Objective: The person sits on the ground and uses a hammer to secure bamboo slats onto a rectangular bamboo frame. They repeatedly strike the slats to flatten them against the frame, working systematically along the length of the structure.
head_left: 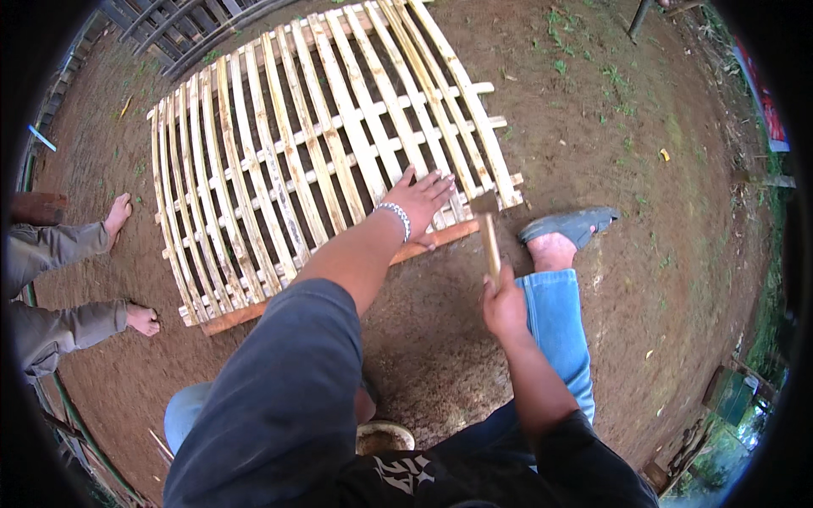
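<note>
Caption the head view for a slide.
Left hand steadies a wooden slat panel on dirt; right hand grips a hammer.

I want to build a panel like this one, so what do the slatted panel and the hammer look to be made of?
The slatted panel looks like raw, unpainted split wood or bamboo: pale, uneven strips with a reddish-brown batten along the near edge. The hammer in the right hand has a light, bare wooden handle and a dark, dull head, probably steel. The left hand rests on the slats.

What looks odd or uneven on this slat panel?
On the wooden slat panel, the crosspieces stick out unevenly past the right edge, near the hammer in the right hand. The left hand presses the slats.
</note>
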{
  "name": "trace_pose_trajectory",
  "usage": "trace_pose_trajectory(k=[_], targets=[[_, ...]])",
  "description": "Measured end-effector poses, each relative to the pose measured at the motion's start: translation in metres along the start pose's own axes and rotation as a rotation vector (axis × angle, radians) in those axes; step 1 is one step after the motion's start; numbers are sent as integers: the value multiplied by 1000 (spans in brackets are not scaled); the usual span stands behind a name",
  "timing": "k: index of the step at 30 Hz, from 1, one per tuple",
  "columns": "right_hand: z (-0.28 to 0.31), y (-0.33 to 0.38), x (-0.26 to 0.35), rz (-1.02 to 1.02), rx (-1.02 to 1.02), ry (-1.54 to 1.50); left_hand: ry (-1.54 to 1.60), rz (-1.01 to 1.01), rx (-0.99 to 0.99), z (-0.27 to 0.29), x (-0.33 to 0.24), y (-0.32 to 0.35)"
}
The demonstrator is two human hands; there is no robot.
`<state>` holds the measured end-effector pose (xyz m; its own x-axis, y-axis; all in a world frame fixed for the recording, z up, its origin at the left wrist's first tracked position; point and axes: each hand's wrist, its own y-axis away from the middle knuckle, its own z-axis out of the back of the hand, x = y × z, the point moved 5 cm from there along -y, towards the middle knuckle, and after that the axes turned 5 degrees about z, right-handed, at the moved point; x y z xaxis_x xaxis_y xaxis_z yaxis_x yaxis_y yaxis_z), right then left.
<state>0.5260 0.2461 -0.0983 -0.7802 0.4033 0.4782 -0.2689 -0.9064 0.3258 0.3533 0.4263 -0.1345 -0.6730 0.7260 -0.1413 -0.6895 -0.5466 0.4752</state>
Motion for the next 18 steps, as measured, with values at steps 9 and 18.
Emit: trace_pose_trajectory(k=[9, 18], targets=[[-6, 12, -21, 51, 5, 28, -1, -8, -4, 6, -4, -2], [39, -3, 31, -84, -240, -440, 10, -14, -32, -2, -1, -4]])
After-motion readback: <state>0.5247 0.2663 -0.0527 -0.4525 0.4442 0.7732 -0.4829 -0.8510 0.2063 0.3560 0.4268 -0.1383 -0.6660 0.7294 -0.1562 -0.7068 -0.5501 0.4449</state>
